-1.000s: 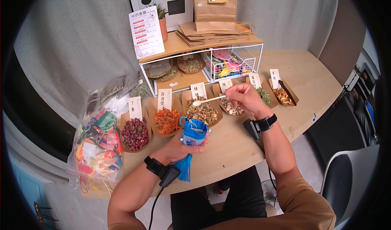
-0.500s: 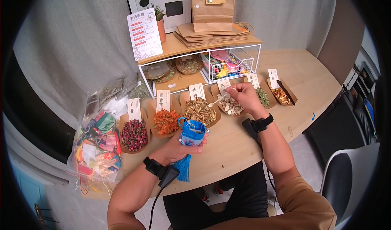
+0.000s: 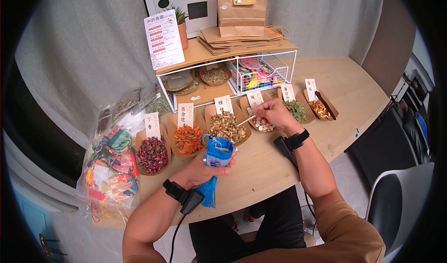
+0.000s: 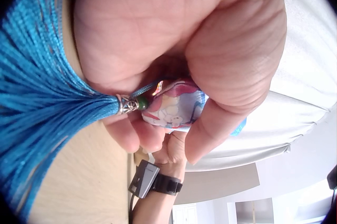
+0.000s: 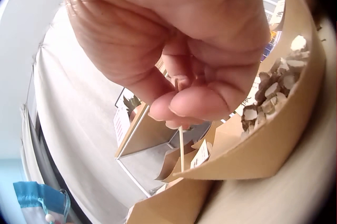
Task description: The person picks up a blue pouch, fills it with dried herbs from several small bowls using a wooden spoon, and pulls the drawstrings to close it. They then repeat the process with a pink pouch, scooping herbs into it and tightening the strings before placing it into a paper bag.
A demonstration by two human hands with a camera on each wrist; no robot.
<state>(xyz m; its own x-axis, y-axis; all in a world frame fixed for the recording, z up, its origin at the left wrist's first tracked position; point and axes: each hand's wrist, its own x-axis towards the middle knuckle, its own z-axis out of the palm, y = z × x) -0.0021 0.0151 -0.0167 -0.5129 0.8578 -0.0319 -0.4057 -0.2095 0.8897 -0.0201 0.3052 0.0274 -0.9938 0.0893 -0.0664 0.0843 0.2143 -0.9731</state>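
My left hand (image 3: pixel 200 170) holds a blue drawstring pouch (image 3: pixel 219 157) upright with its mouth open; a blue tassel (image 4: pixel 47 97) hangs below, joined by a metal cap and green bead. The right hand (image 3: pixel 278 116) pinches the thin pale handle of a small spoon (image 3: pixel 245 121) between thumb and fingertips. That handle slants down to the right edge of a paper tray of chopped tan herbs (image 3: pixel 227 126), where the spoon's bowl is hidden. Close under the right hand is a tray of pale sliced roots (image 5: pixel 271 92).
Trays of dried rosebuds (image 3: pixel 153 155) and orange petals (image 3: pixel 188 139) stand left, green leaves (image 3: pixel 295 111) and brown pieces (image 3: pixel 319 109) right. A clear bag of pouches (image 3: pixel 111 170) lies at the far left. Behind is a small shelf (image 3: pixel 223 53) with a wire basket (image 3: pixel 258 79).
My right hand has come slightly down with the spoon, and its bowl, visible before, has dropped out of sight by the tan herbs. The left hand keeps the pouch nearly in place.
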